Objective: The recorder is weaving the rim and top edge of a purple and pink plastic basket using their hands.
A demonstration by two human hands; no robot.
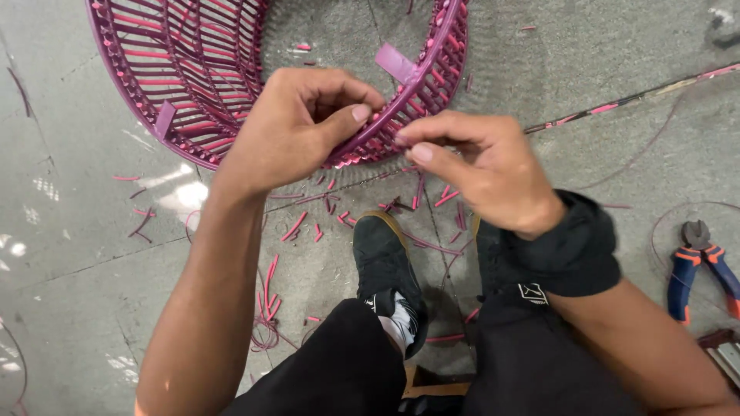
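Observation:
A round woven frame (pixel 193 69) of pink and purple plastic cord lies tilted on the grey floor at the top. My left hand (pixel 297 127) pinches the frame's near rim (pixel 389 115) between thumb and fingers. Just to its right, my right hand (pixel 474 162) pinches the same rim, or a strand on it; which one I cannot tell. A flat purple tab (pixel 395 62) sticks out from the rim above my hands. A black band covers my right wrist.
Cut pink cord scraps (pixel 293 227) litter the floor below the frame. Blue and orange cutting pliers (pixel 697 266) lie at the right edge. A long pink cord (pixel 632 98) runs across the upper right. My black shoe (pixel 385 266) and knees are below.

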